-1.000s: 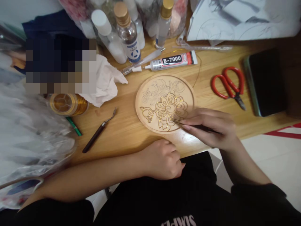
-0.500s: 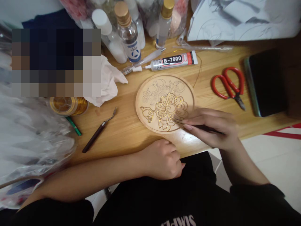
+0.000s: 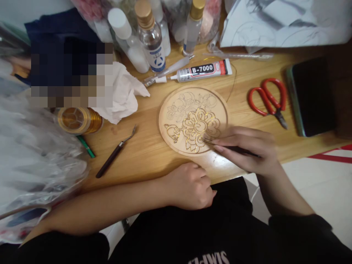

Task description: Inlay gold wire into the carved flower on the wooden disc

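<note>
A round wooden plate [image 3: 167,106] lies on the table, with a pencilled pattern on its upper part. Gold wire [image 3: 200,125] outlines a large flower and a small bud on it. My right hand [image 3: 247,146] pinches dark tweezers [image 3: 239,148], their tips at the lower right petals of the flower. Whether the tips grip any wire is too small to tell. My left hand [image 3: 191,186] rests closed at the table's front edge, just below the plate. Its fingers curl under, so what they may hold is hidden.
A B-7000 glue tube [image 3: 203,70] lies behind the plate, before several bottles [image 3: 152,44]. Red-handled scissors [image 3: 268,97] and a phone [image 3: 312,97] are at right. Left are a hooked tool [image 3: 115,154], a gold wire spool [image 3: 79,120], white tissue [image 3: 121,91] and plastic bags [image 3: 41,157].
Both hands and the tweezers hold almost the same position over and beside the plate. The view has shifted very slightly.
</note>
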The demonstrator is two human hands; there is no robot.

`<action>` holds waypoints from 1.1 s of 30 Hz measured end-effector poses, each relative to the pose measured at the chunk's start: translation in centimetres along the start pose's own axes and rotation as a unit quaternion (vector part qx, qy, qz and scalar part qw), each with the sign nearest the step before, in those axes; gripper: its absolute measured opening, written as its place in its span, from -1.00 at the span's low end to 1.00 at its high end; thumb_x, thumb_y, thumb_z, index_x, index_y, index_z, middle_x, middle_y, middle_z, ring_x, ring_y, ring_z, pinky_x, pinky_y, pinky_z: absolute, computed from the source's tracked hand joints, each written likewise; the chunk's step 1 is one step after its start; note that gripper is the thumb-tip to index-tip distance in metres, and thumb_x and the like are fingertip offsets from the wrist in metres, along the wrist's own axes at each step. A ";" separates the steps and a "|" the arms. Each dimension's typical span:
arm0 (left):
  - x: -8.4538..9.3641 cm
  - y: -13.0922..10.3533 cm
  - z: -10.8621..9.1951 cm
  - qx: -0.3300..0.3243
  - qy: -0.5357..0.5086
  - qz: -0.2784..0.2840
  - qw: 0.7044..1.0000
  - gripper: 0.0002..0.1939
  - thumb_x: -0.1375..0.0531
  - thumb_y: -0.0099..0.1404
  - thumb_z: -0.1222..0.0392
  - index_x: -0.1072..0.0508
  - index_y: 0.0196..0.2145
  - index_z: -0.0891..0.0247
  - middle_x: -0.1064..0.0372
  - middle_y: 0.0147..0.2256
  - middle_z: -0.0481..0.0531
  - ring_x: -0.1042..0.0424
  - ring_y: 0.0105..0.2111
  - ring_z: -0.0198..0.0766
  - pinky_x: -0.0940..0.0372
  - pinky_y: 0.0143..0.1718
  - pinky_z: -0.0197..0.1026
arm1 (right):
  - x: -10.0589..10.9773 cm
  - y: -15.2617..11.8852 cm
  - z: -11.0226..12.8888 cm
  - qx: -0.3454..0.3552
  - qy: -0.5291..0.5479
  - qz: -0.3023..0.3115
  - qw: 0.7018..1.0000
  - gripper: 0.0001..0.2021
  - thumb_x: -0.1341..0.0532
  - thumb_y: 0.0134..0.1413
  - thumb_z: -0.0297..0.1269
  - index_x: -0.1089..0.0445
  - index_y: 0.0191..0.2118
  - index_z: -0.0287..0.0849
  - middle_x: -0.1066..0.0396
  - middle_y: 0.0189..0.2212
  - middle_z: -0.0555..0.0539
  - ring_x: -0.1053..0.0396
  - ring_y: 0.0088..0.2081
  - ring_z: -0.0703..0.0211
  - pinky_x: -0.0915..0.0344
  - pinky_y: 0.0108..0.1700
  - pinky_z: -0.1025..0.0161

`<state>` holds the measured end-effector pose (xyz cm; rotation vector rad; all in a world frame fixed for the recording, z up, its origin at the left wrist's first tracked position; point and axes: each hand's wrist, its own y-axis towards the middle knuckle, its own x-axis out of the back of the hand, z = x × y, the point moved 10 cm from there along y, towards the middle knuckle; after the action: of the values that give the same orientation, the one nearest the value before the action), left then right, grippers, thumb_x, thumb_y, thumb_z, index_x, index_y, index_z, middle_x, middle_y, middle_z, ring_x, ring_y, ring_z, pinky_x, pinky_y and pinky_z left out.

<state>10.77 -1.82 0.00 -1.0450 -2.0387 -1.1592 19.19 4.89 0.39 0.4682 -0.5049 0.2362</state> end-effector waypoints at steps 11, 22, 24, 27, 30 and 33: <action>-0.2 -0.1 0.0 -0.001 0.004 0.005 1.000 -0.67 -0.18 0.19 0.27 -0.27 -0.70 0.27 -0.22 -0.68 -0.08 -0.21 -0.65 -0.34 -0.06 -0.62 -0.26 | -0.2 -0.2 -0.2 -0.004 -0.003 0.010 1.000 -0.81 -0.30 0.03 -0.52 -0.49 -0.21 -0.16 -0.54 -0.34 -0.10 -0.51 -0.30 0.19 -0.50 -0.29 0.24; -0.3 -0.1 -0.1 -0.004 0.007 0.008 1.000 -0.65 -0.18 0.19 0.26 -0.24 -0.71 0.27 -0.23 -0.68 -0.09 -0.22 -0.65 -0.34 -0.07 -0.63 -0.26 | -0.3 -0.2 -0.1 -0.002 -0.012 0.009 1.000 -0.81 -0.30 0.04 -0.52 -0.48 -0.21 -0.17 -0.55 -0.33 -0.11 -0.52 -0.26 0.18 -0.51 -0.25 0.23; -0.2 -0.1 -0.1 -0.003 0.006 0.009 1.000 -0.66 -0.18 0.19 0.26 -0.25 -0.71 0.26 -0.22 -0.68 -0.09 -0.22 -0.65 -0.34 -0.07 -0.63 -0.25 | -0.3 -0.3 -0.1 -0.002 -0.011 0.012 1.000 -0.81 -0.30 0.04 -0.52 -0.47 -0.20 -0.17 -0.55 -0.32 -0.11 -0.52 -0.26 0.17 -0.51 -0.25 0.22; -0.2 -0.1 -0.1 -0.004 0.009 0.013 1.000 -0.65 -0.16 0.21 0.27 -0.25 -0.70 0.26 -0.21 -0.68 -0.09 -0.22 -0.64 -0.35 -0.06 -0.63 -0.25 | -0.4 -0.4 -0.3 -0.010 -0.017 0.013 1.000 -0.81 -0.30 0.05 -0.50 -0.47 -0.21 -0.13 -0.55 -0.33 -0.08 -0.52 -0.28 0.18 -0.50 -0.27 0.23; -0.3 -0.2 -0.1 -0.005 0.013 0.016 1.000 -0.66 -0.15 0.22 0.26 -0.26 -0.69 0.26 -0.22 -0.68 -0.09 -0.22 -0.64 -0.35 -0.06 -0.62 -0.25 | -0.3 -0.2 -0.1 -0.005 -0.024 0.007 1.000 -0.83 -0.29 0.05 -0.49 -0.47 -0.23 -0.12 -0.55 -0.35 -0.06 -0.52 -0.30 0.19 -0.50 -0.28 0.25; -0.4 -0.2 0.1 -0.003 0.013 0.015 1.000 -0.66 -0.16 0.21 0.26 -0.24 -0.68 0.26 -0.22 -0.68 -0.09 -0.20 -0.63 -0.35 -0.05 -0.61 -0.25 | 0.1 0.0 0.2 -0.003 -0.029 -0.009 1.000 -0.85 -0.29 0.06 -0.48 -0.47 -0.24 -0.12 -0.54 -0.38 -0.05 -0.52 -0.33 0.18 -0.51 -0.27 0.23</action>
<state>10.81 -1.95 -0.39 -1.0537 -1.9940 -1.1590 19.19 4.86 0.56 0.4747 -0.5579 0.2048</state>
